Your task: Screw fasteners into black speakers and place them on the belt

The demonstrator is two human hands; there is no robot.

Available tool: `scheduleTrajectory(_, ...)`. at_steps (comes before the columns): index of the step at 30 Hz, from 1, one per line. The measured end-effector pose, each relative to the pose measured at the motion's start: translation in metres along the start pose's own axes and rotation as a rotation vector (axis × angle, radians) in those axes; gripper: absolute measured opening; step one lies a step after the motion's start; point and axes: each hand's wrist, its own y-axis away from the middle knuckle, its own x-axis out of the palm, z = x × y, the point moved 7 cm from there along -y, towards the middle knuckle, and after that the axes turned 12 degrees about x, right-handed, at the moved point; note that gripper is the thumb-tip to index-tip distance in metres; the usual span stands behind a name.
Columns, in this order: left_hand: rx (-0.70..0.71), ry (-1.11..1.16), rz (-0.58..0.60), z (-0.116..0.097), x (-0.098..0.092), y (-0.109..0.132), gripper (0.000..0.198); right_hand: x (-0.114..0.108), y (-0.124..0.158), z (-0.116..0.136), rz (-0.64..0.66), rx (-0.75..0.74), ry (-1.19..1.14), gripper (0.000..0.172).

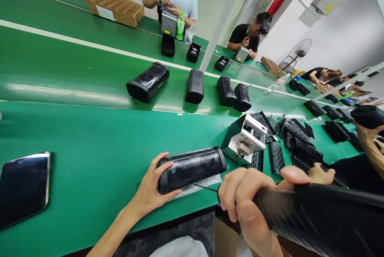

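My left hand [154,187] is wrapped round the left end of a black cylindrical speaker [192,165], thumb below and fingers above. The speaker lies on its side on a piece of bubble wrap [199,185]. In the lower right, my right hand [249,197] grips a black electric screwdriver [318,213], whose body runs out of the frame to the right. Its thin bit [207,187] points left and reaches the lower edge of the speaker; whether the tip touches a screw cannot be made out. Just beyond the speaker's right end stands a white and black screw feeder [246,139].
Black perforated grilles [295,139] lie piled behind the screw feeder. Several more speakers [148,82] stand along the raised green bench beyond. A smartphone [25,189] rests at the far left. At the right, a co-worker's hand [367,131] holds a black part; other people sit opposite.
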Motion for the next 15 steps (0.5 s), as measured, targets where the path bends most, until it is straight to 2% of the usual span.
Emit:
scheduleTrajectory(3, 0.005, 0.001, 0.001, 0.000, 0.001, 0.001, 0.075, 0.012, -0.003, -0.005, 0.060, -0.021, 0.024, 0.048)
scheduleTrajectory(7, 0.010, 0.006, -0.001, 0.000, 0.003, 0.002, 0.076, 0.016, -0.002, -0.015, 0.125, 0.004, 0.056, 0.052)
scheduleTrajectory(15, 0.029, 0.004, -0.009, -0.003, 0.004, 0.002, 0.076, 0.025, 0.009, -0.041, 0.086, 0.038, 0.078, 0.049)
